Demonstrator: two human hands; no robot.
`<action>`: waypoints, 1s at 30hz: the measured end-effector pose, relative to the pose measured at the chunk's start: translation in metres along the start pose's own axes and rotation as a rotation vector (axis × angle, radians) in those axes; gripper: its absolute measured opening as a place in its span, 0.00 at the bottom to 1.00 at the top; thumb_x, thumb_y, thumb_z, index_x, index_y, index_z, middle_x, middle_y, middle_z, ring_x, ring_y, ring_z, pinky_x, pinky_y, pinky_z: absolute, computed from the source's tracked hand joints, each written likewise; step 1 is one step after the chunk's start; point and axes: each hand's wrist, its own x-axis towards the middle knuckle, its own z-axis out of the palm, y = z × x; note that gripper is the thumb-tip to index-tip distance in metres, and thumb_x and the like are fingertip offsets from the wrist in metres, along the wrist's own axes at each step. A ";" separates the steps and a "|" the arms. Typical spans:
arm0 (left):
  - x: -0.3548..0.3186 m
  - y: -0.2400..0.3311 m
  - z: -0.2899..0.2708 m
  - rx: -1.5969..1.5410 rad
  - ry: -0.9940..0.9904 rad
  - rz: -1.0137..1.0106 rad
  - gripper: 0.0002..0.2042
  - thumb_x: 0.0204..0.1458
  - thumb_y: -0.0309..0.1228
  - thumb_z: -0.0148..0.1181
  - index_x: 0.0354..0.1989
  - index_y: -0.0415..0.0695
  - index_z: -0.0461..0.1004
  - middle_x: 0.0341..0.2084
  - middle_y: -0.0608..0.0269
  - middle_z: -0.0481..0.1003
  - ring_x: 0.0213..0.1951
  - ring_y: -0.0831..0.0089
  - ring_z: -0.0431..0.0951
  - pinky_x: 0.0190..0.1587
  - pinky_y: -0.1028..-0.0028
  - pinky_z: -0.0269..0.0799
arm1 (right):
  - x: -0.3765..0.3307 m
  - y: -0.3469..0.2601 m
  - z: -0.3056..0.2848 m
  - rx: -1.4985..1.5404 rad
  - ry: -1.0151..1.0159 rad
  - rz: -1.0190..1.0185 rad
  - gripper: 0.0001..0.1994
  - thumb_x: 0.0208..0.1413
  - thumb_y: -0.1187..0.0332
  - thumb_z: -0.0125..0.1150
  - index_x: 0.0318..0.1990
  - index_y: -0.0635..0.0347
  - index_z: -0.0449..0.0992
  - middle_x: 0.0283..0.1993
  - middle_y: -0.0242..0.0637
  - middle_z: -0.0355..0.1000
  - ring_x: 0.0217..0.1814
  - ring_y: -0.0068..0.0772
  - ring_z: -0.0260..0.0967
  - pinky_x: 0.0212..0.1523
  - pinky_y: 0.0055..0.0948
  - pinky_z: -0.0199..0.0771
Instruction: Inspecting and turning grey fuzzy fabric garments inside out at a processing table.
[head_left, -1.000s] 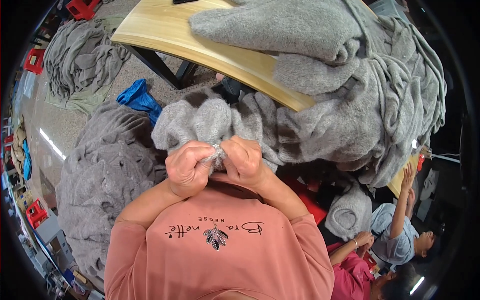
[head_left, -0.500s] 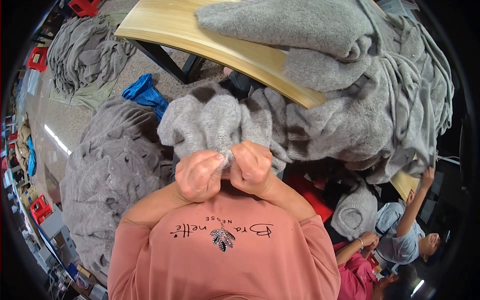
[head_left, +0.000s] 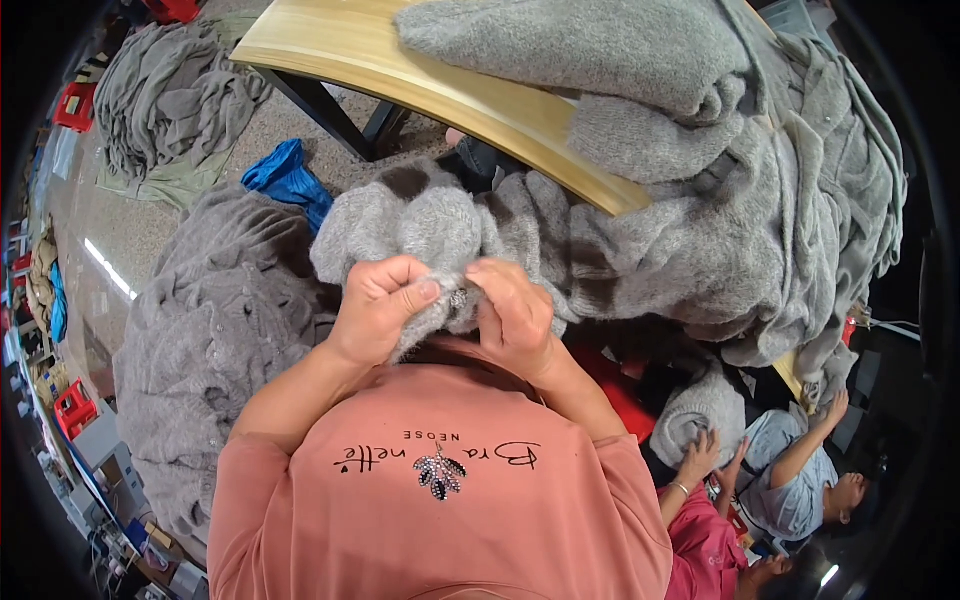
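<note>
A fuzzy grey knit garment [head_left: 437, 226] lies bunched over my lap, below the table edge. My left hand [head_left: 385, 308] is closed on its edge, thumb pressed on top of the fabric. Close beside it, my right hand [head_left: 516, 312] pinches the same edge between bent fingers and thumb. A short stretch of knit shows between the two hands, with a small dark, speckled spot near the right thumb. What lies beneath my fingers is hidden.
A wooden table [head_left: 345, 55] ahead carries a large heap of grey knits [head_left: 690, 240] spilling off its right side. Another grey pile [head_left: 225, 350] stands at my left, near a blue cloth [head_left: 290, 182]. Two co-workers sit at the lower right; one touches a rolled grey knit [head_left: 690, 415].
Both hands have moved slightly up and a little apart, and more of the garment's edge shows between them. My right fingers have straightened somewhat. The co-workers' hands at the lower right have shifted.
</note>
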 end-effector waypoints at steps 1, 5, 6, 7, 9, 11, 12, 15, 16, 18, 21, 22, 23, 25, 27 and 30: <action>0.005 0.002 -0.001 -0.121 -0.004 -0.069 0.04 0.47 0.24 0.57 0.25 0.37 0.72 0.20 0.69 0.72 0.24 0.86 0.67 0.27 0.84 0.62 | 0.002 0.004 -0.003 -0.020 -0.047 0.002 0.21 0.33 0.86 0.53 0.41 0.66 0.69 0.36 0.48 0.69 0.32 0.43 0.70 0.26 0.28 0.72; 0.012 0.009 0.001 -0.191 0.027 -0.095 0.05 0.48 0.26 0.55 0.23 0.38 0.72 0.21 0.69 0.72 0.24 0.87 0.67 0.28 0.84 0.63 | 0.007 0.005 -0.012 0.141 -0.154 0.043 0.20 0.36 0.83 0.54 0.43 0.65 0.69 0.39 0.48 0.68 0.32 0.40 0.70 0.26 0.26 0.70; 0.009 0.010 0.000 -0.184 0.045 -0.083 0.05 0.48 0.26 0.55 0.23 0.38 0.72 0.21 0.69 0.72 0.24 0.87 0.67 0.28 0.84 0.63 | 0.015 -0.006 -0.014 0.255 -0.155 0.264 0.18 0.37 0.81 0.55 0.42 0.66 0.70 0.39 0.47 0.68 0.29 0.37 0.68 0.27 0.25 0.68; 0.005 0.011 -0.002 -0.107 0.026 -0.103 0.04 0.48 0.25 0.55 0.25 0.38 0.73 0.21 0.70 0.73 0.25 0.87 0.68 0.28 0.84 0.63 | 0.021 -0.014 -0.014 0.376 -0.159 0.473 0.16 0.39 0.79 0.55 0.40 0.66 0.70 0.39 0.45 0.68 0.26 0.33 0.66 0.28 0.24 0.66; -0.002 0.014 0.004 -0.030 -0.036 -0.128 0.03 0.47 0.24 0.55 0.27 0.38 0.74 0.22 0.70 0.73 0.25 0.87 0.68 0.28 0.84 0.64 | 0.019 -0.014 -0.010 0.336 -0.148 0.428 0.13 0.40 0.74 0.56 0.37 0.67 0.71 0.35 0.44 0.69 0.24 0.33 0.64 0.26 0.24 0.64; -0.002 0.009 0.005 0.018 -0.111 -0.146 0.03 0.44 0.24 0.58 0.28 0.38 0.74 0.20 0.71 0.73 0.24 0.87 0.68 0.26 0.84 0.64 | 0.013 -0.012 -0.009 0.267 -0.252 0.382 0.06 0.40 0.76 0.56 0.29 0.66 0.71 0.24 0.42 0.68 0.22 0.36 0.64 0.24 0.26 0.64; 0.000 0.001 0.000 0.059 -0.162 -0.166 0.04 0.43 0.24 0.59 0.28 0.39 0.74 0.20 0.71 0.72 0.23 0.87 0.67 0.25 0.84 0.63 | 0.013 -0.013 -0.010 0.211 -0.281 0.359 0.04 0.40 0.77 0.57 0.27 0.65 0.70 0.22 0.42 0.66 0.21 0.40 0.65 0.23 0.30 0.64; 0.000 -0.012 -0.006 0.081 -0.195 -0.064 0.03 0.41 0.23 0.59 0.25 0.39 0.73 0.17 0.72 0.70 0.21 0.88 0.65 0.22 0.84 0.61 | -0.001 -0.014 -0.007 0.191 -0.333 0.469 0.03 0.41 0.79 0.56 0.25 0.65 0.69 0.21 0.41 0.65 0.20 0.38 0.63 0.21 0.29 0.62; -0.002 -0.010 -0.005 0.066 -0.206 -0.069 0.02 0.41 0.23 0.57 0.24 0.39 0.72 0.16 0.73 0.69 0.20 0.88 0.65 0.21 0.83 0.61 | -0.003 -0.017 -0.008 0.205 -0.375 0.520 0.04 0.41 0.79 0.56 0.26 0.65 0.69 0.21 0.41 0.65 0.20 0.38 0.64 0.21 0.29 0.62; -0.004 -0.013 -0.006 0.133 -0.171 -0.027 0.01 0.40 0.21 0.55 0.22 0.38 0.71 0.15 0.72 0.69 0.20 0.88 0.64 0.21 0.83 0.60 | -0.007 -0.017 -0.003 0.209 -0.389 0.493 0.04 0.41 0.80 0.56 0.26 0.64 0.68 0.21 0.42 0.65 0.20 0.38 0.64 0.20 0.29 0.62; -0.002 -0.015 -0.003 0.221 -0.147 0.004 0.02 0.38 0.21 0.54 0.21 0.37 0.70 0.14 0.68 0.69 0.19 0.85 0.64 0.21 0.80 0.60 | -0.002 -0.019 0.002 0.230 -0.305 0.352 0.03 0.40 0.80 0.54 0.24 0.64 0.66 0.19 0.39 0.63 0.18 0.35 0.61 0.19 0.28 0.58; 0.000 -0.014 -0.002 0.254 -0.156 -0.012 0.02 0.37 0.21 0.54 0.21 0.36 0.70 0.13 0.66 0.69 0.19 0.84 0.64 0.21 0.79 0.60 | -0.002 -0.018 0.004 0.232 -0.304 0.345 0.03 0.40 0.80 0.54 0.24 0.64 0.66 0.19 0.39 0.63 0.18 0.35 0.61 0.19 0.28 0.58; 0.000 -0.012 -0.001 0.297 -0.182 -0.070 0.04 0.36 0.22 0.55 0.21 0.35 0.69 0.13 0.65 0.68 0.19 0.83 0.64 0.21 0.77 0.60 | -0.003 -0.016 0.006 0.156 -0.304 0.270 0.04 0.40 0.81 0.54 0.25 0.64 0.67 0.20 0.41 0.64 0.18 0.37 0.62 0.18 0.29 0.60; 0.002 -0.028 -0.007 0.305 -0.211 -0.078 0.04 0.35 0.22 0.55 0.21 0.34 0.69 0.13 0.66 0.68 0.19 0.83 0.64 0.21 0.77 0.60 | -0.008 -0.012 0.012 0.049 -0.315 0.187 0.04 0.41 0.81 0.53 0.25 0.65 0.67 0.21 0.42 0.64 0.18 0.38 0.63 0.18 0.30 0.61; 0.003 -0.028 -0.011 0.246 -0.241 -0.178 0.04 0.37 0.22 0.56 0.21 0.35 0.70 0.15 0.70 0.68 0.21 0.85 0.64 0.22 0.79 0.59 | -0.015 -0.009 0.018 0.123 -0.262 0.324 0.03 0.41 0.81 0.53 0.25 0.65 0.66 0.20 0.41 0.64 0.18 0.36 0.63 0.19 0.29 0.61; 0.005 -0.027 -0.014 -0.092 -0.231 -0.240 0.03 0.42 0.23 0.58 0.22 0.37 0.72 0.18 0.72 0.69 0.22 0.86 0.64 0.24 0.81 0.59 | -0.011 -0.012 0.014 0.208 -0.197 0.473 0.03 0.42 0.81 0.52 0.25 0.66 0.66 0.20 0.40 0.63 0.18 0.32 0.61 0.20 0.26 0.59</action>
